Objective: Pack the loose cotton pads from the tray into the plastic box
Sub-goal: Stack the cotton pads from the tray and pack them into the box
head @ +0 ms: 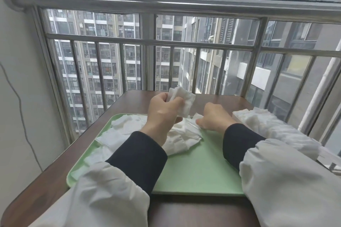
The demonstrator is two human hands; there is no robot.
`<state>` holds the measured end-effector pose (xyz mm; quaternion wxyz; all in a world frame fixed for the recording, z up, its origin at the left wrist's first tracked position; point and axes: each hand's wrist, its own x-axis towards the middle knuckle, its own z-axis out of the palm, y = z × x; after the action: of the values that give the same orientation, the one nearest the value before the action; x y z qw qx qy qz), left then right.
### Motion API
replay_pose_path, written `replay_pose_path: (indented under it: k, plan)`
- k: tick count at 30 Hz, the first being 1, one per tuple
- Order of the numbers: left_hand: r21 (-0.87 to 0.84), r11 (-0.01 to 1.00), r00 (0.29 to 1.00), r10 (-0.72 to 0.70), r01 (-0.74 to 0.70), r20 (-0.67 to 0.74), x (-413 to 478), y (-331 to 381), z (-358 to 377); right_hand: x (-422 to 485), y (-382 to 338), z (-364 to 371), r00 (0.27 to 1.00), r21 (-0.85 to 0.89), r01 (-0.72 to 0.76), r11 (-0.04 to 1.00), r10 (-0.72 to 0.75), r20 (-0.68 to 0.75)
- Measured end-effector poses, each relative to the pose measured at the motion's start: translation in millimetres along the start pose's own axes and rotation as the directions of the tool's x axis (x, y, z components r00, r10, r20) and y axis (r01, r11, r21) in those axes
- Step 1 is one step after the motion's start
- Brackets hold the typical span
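A light green tray (pixel 199 173) lies on the brown table, with loose white cotton pads (pixel 121 131) spread over its left and middle parts. My left hand (pixel 162 114) is raised above the tray and grips a small stack of cotton pads (pixel 184 101). My right hand (pixel 214 118) is down at the tray's far edge, its curled fingers pinching pads in the pile (pixel 184 134). The plastic box (pixel 258 121) stands to the right of the tray, heaped with white pads; my right sleeve hides its near part.
The brown table (pixel 203 212) has rounded corners and stands against a metal window railing (pixel 166 42). A thin cable (pixel 20 108) hangs down the white wall on the left. A small clear object (pixel 330 166) lies at the right edge.
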<state>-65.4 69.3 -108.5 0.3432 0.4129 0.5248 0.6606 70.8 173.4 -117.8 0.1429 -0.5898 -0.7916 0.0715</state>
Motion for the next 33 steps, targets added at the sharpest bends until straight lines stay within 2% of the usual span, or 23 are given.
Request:
replay_pose_path:
  k: [5,8,11,14,19,21,23,25,27,29,33]
  plan:
    - [0.006,1.000,1.000,0.006,-0.006,0.007,-1,0,1,-1,4,1,1.000,0.122,-0.024,0.992,0.023,0.003]
    - [-0.002,1.000,1.000,0.006,-0.006,-0.002,-1,0,0,-4,8,-6,0.997,0.363,0.019,0.932,0.008,-0.074]
    - [-0.028,1.000,0.999,0.010,-0.011,-0.031,0,-1,-1,-15,8,-21,0.992,0.679,0.118,0.724,-0.059,-0.110]
    - [-0.039,0.999,0.999,0.020,-0.022,-0.051,1,-1,-2,-33,9,-34,0.980,0.864,0.195,0.464,-0.136,-0.148]
    - [0.031,0.999,0.999,0.017,-0.016,-0.032,0,-4,-1,-48,9,-50,0.957,0.950,0.281,0.132,-0.113,-0.268]
    - [0.040,0.999,1.000,0.017,-0.017,-0.019,-1,-5,-2,-49,9,-54,0.947,0.952,0.302,0.057,-0.129,-0.293]
    - [0.041,0.999,1.000,0.022,-0.022,0.010,0,-4,-1,-49,10,-57,0.939,0.953,0.292,0.081,-0.213,-0.269]
    - [0.052,0.998,0.998,0.032,-0.035,0.049,0,-4,1,-50,11,-56,0.928,0.933,0.296,0.206,-0.293,-0.230]
    - [0.069,0.997,0.996,0.042,-0.047,0.078,1,-4,3,-51,12,-56,0.924,0.880,0.322,0.349,-0.320,-0.212]
    - [0.079,0.995,0.993,0.050,-0.059,0.108,1,-4,3,-50,12,-57,0.924,0.833,0.333,0.443,-0.329,-0.195]
    - [0.096,0.990,0.984,0.084,-0.100,0.160,-1,-4,3,-49,15,-58,0.932,0.797,0.333,0.503,-0.305,-0.197]
